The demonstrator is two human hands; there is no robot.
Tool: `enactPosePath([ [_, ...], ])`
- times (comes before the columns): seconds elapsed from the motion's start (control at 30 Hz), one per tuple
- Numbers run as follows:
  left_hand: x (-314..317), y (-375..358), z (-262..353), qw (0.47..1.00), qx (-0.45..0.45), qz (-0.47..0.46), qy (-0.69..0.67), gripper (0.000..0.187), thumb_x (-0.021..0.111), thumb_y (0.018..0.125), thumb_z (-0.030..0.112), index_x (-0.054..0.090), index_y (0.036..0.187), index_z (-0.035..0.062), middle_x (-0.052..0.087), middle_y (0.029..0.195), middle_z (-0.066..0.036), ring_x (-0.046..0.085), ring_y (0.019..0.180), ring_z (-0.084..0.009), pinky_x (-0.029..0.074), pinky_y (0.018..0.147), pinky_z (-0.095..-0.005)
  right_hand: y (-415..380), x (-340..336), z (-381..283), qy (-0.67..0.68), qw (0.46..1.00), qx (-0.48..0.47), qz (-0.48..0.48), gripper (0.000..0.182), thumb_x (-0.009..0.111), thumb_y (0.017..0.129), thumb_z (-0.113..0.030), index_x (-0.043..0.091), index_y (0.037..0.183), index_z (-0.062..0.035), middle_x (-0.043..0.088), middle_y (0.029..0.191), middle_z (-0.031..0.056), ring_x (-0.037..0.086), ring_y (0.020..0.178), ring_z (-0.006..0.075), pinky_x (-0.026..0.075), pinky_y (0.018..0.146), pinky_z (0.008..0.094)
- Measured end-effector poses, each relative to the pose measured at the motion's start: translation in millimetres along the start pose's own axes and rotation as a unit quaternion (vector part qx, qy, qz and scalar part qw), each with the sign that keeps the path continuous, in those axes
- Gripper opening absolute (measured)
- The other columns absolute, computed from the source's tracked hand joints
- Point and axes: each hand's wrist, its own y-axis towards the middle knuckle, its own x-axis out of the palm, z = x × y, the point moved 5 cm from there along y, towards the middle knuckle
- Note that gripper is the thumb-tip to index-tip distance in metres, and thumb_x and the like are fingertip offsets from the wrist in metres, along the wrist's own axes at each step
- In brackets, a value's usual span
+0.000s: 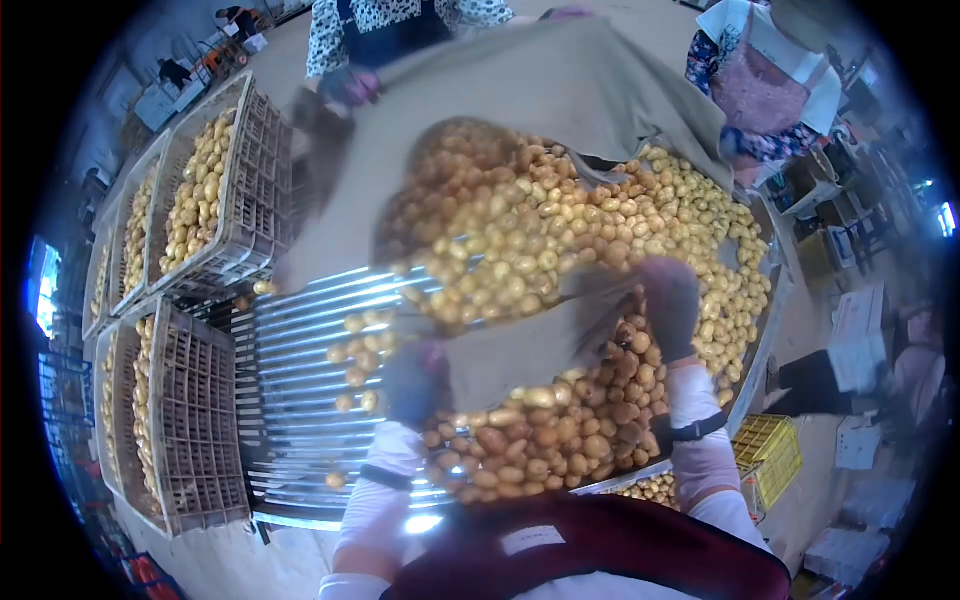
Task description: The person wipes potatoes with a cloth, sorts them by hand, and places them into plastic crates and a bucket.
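My left hand (418, 385), in a dark glove, grips one end of a brown cloth (530, 350). The other end is bunched in my gloved right hand (672, 305). The cloth stretches between them over potatoes (590, 235) heaped on a table of metal slats (310, 350), and hides part of the heap. More potatoes lie below the cloth, close to my body. Both hands and the cloth are a little blurred by motion.
Across the table, a person's gloved hand (352, 88) holds a large brown sheet (480, 90) over the heap. Plastic crates (200, 420) of potatoes stand at the left. Another person (765, 85) is at the right, above a yellow crate (768, 455).
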Motion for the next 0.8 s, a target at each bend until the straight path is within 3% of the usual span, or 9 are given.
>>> enactPosePath([
  [0.07,-53,14,34,0.993,0.026,0.097,-0.055,0.015,0.075,0.085,0.019,0.072,0.096,0.0084,0.067,0.086,-0.007,0.065,0.08,-0.0283,0.053,0.074,-0.0387,17,-62,-14,-0.101,0.986,-0.064,0.114,0.016,0.059,0.097,-0.017,0.067,0.105,-0.0056,0.068,0.103,0.0085,0.064,0.1,0.0235,0.049,0.091,0.0364],
  [0.17,-78,36,-16,0.968,-0.033,0.21,-0.134,0.014,0.073,0.089,0.011,0.074,0.101,0.0051,0.07,0.095,-0.005,0.065,0.084,-0.018,0.053,0.079,-0.0318,14,-73,49,0.164,0.952,0.124,0.227,0.023,0.053,0.103,-0.02,0.065,0.114,-0.0039,0.068,0.112,0.0098,0.063,0.108,0.0214,0.047,0.097,0.0338],
  [0.23,-120,54,-16,0.942,-0.073,0.242,-0.222,0.017,0.068,0.094,0.01,0.073,0.108,0.0021,0.071,0.105,-0.007,0.064,0.091,-0.0146,0.052,0.083,-0.0307,24,-86,92,0.406,0.861,0.155,0.264,0.027,0.053,0.102,-0.019,0.063,0.12,-0.0014,0.066,0.115,0.0099,0.061,0.106,0.0184,0.046,0.097,0.032],
  [0.43,-201,30,-27,0.864,0.029,0.305,-0.4,0.04,0.059,0.102,0.022,0.055,0.13,-0.0062,0.064,0.124,-0.017,0.062,0.112,-0.0212,0.048,0.101,-0.0346,-1,-165,133,0.386,0.825,0.164,0.377,0.042,0.058,0.101,-0.031,0.059,0.128,0.0012,0.062,0.112,0.0059,0.058,0.105,0.0144,0.044,0.097,0.0295],
  [0.53,-210,-18,-41,0.872,0.059,0.301,-0.381,0.047,0.061,0.101,0.033,0.056,0.127,-0.0054,0.064,0.123,-0.018,0.061,0.115,-0.0244,0.047,0.104,-0.0378,-32,-198,104,0.396,0.84,0.164,0.333,0.046,0.061,0.099,-0.036,0.06,0.126,0.0015,0.061,0.108,0.0049,0.056,0.102,0.0122,0.042,0.094,0.0263],
  [0.6,-211,-62,-62,0.903,0.044,0.27,-0.332,0.041,0.064,0.1,0.029,0.059,0.123,-0.0035,0.065,0.12,-0.015,0.063,0.111,-0.0247,0.047,0.102,-0.0376,-71,-197,115,0.335,0.897,0.195,0.213,0.05,0.063,0.095,-0.039,0.06,0.124,0.0017,0.06,0.11,0.0045,0.052,0.1,0.0106,0.039,0.089,0.0236],
  [0.67,-196,-111,-93,0.93,-0.042,0.183,-0.317,0.033,0.064,0.099,0.026,0.062,0.118,-0.0006,0.067,0.115,-0.012,0.063,0.109,-0.0234,0.047,0.1,-0.0378,-119,-178,111,0.451,0.856,0.241,0.074,0.04,0.064,0.095,-0.029,0.063,0.122,0.0003,0.064,0.109,0.0024,0.057,0.099,0.0108,0.044,0.088,0.0257],
  [0.73,-173,-172,-138,0.968,-0.187,-0.011,-0.165,0.027,0.062,0.099,0.023,0.065,0.117,0.0027,0.068,0.112,-0.011,0.063,0.107,-0.0219,0.048,0.098,-0.0386,-167,-144,99,0.498,0.804,0.296,-0.132,0.033,0.064,0.094,-0.021,0.065,0.122,-0.003,0.066,0.109,0.0008,0.06,0.1,0.0117,0.048,0.088,0.0291],
  [0.8,-145,-203,-139,0.981,-0.123,-0.114,0.098,0.024,0.061,0.097,0.017,0.067,0.117,0.0052,0.068,0.11,-0.012,0.065,0.104,-0.0248,0.05,0.094,-0.0397,-214,-105,86,0.387,0.804,0.311,-0.327,0.032,0.062,0.096,-0.019,0.065,0.124,-0.0059,0.067,0.111,0.002,0.062,0.102,0.0153,0.049,0.09,0.0331],
])
